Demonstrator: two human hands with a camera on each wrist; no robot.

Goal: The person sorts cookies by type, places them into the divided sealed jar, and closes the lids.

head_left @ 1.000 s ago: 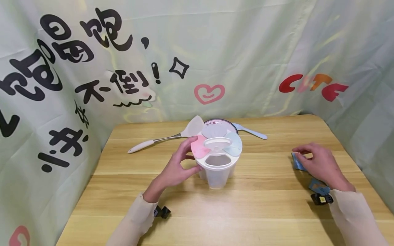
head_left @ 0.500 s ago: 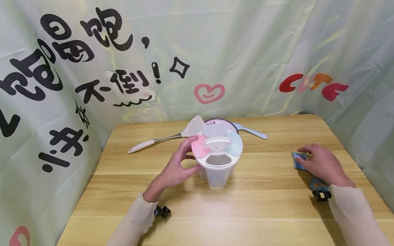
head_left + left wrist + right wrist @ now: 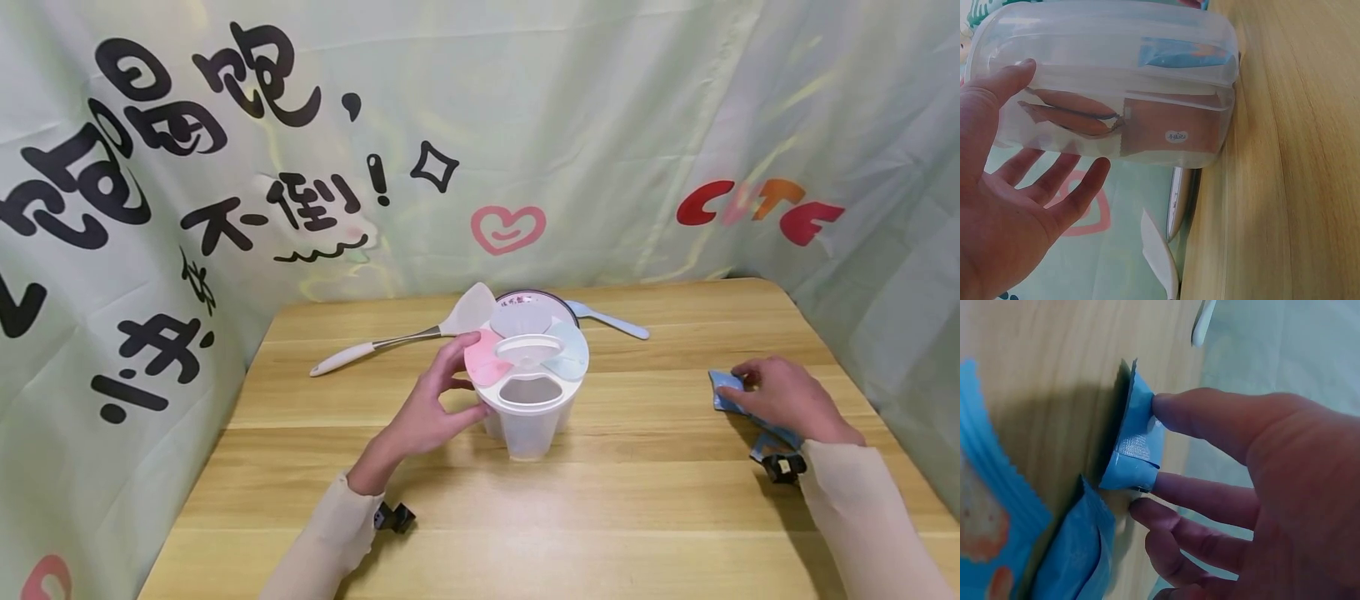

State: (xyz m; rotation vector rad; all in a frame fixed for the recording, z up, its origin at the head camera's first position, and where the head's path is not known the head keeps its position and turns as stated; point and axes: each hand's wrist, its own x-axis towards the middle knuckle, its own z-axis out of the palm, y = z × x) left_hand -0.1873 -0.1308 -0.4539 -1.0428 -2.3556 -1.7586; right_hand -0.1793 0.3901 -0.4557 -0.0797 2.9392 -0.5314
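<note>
My left hand (image 3: 431, 408) grips the side of a clear plastic container (image 3: 531, 432) with a lid of pink, pale blue and white flaps. The front flap stands raised over an opening. Through the container's wall in the left wrist view, brown-orange packets (image 3: 1172, 125) and a blue packet (image 3: 1186, 54) show in separate compartments. At the table's right, my right hand (image 3: 795, 402) pinches a small blue snack packet (image 3: 1138, 425), thumb on one edge and fingertips at the other. More blue packets (image 3: 1075, 550) lie beneath and beside that hand.
Behind the container stands a round dish with a dark rim (image 3: 551, 297), partly hidden. A white-handled spatula (image 3: 408, 336) lies to its left, a light blue plastic utensil (image 3: 617, 323) to its right. A printed curtain (image 3: 615, 150) hangs along the table's back edge.
My right hand has drawn slightly rightward, and its fingers have shifted on the blue packet, which now shows a lighter face. My left hand and the container have stayed in place.
</note>
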